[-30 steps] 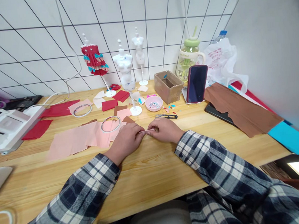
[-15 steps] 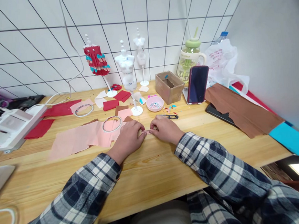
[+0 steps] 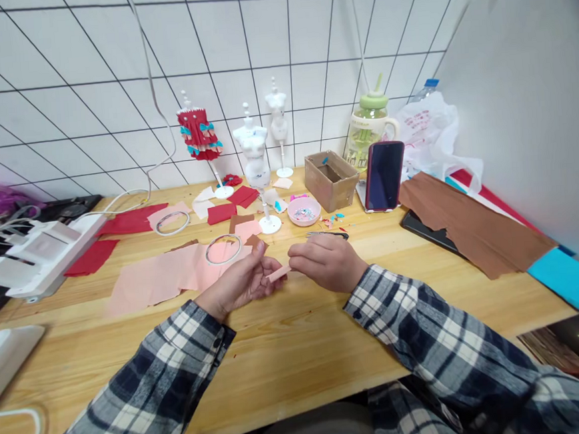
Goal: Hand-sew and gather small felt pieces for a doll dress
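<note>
White wall tiles point(image 3: 299, 29) back a wooden worktop point(image 3: 300, 356), and from where I stand the person is working over its middle, a good way in from the near edge. In the head view, the only one to go by, what has just changed is the grip. A second ago both hands pinched a small pink strip point(image 3: 278, 273) level between them; now the strip slants, and only one side clearly has hold of it. The right hand point(image 3: 326, 261) pinches its right end, fingers drawn closely together. The left hand point(image 3: 247, 277) has rolled palm up, thumb standing clear and fingers loosely curled, with the strip's free end lying against them; I cannot tell whether they press on it.

To my eye that means the two-handed pinching has paused, and the strip is being turned or shifted across the fingers while the right hand keeps it under control.

Nothing else on the worktop seems disturbed. Black snips point(image 3: 340, 234) lie just beyond the right hand, a pink bowl point(image 3: 305, 223) sits behind them toward the far edge, and a pink cloth point(image 3: 156, 276) with a hoop point(image 3: 223, 262) on it lies toward the left edge.
</note>
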Available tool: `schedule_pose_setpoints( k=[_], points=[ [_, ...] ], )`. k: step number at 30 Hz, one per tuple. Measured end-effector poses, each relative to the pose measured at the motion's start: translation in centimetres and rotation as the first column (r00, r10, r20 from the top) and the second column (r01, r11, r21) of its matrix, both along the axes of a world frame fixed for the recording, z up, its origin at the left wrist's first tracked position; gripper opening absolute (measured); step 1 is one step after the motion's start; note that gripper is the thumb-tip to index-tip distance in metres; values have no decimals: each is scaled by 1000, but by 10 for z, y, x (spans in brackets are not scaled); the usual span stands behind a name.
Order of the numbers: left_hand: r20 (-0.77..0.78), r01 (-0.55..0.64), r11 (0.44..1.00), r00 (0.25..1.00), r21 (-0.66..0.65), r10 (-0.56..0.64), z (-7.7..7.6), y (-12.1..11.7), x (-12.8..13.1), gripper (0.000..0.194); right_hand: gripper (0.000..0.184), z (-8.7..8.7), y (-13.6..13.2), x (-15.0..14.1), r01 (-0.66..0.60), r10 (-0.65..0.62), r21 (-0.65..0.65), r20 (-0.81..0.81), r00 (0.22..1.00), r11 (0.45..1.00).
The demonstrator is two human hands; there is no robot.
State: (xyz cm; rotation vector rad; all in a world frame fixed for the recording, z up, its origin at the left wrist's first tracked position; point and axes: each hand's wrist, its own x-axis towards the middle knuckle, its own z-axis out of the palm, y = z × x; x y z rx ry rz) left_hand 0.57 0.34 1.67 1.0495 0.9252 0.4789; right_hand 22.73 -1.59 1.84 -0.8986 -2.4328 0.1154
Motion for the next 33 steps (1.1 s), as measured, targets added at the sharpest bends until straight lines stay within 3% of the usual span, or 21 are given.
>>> schedule_pose_setpoints(
  k=[4,7,9,12,14,16,18,23,29,33],
  points=[
    [18,91,996,996,17,-91,3,-5,-1,36,26,-4,-1,-1,8,-8,-24,10,1000,1000],
    [-14,24,993,1000,117,-23,-2,-4,2,32,24,-8,2,-4,111,-120,-55,-199,972,992],
    [-45,-21,982,999,185,30,-8,-2,3,33,34,-11,7,-5,157,-218,-192,-357,908,969],
    [-57,-38,972,997,232,53,-16,0,4,36,36,-15,13,-7,46,-330,-539,-443,834,841],
    [-74,-41,966,995,253,61,-18,1,5,38,34,-16,15,-9,-77,-343,-672,-469,814,737],
    [-107,-38,957,992,287,72,-17,0,6,40,33,-15,14,-11,-145,-331,-696,-501,800,703],
    [-149,-26,946,986,325,79,-15,-2,8,41,33,-14,13,-13,-147,-340,-692,-515,787,707],
    [-219,-9,915,970,404,106,-12,-7,14,42,19,-15,11,-16,-26,-437,-728,-440,784,686],
    [-199,-49,919,970,392,137,-17,-8,16,40,13,-19,15,-15,38,-468,-717,-412,782,696],
    [-277,-27,839,938,543,210,-17,-6,13,38,14,-19,16,-14,34,-470,-714,-423,775,699]
  ],
)
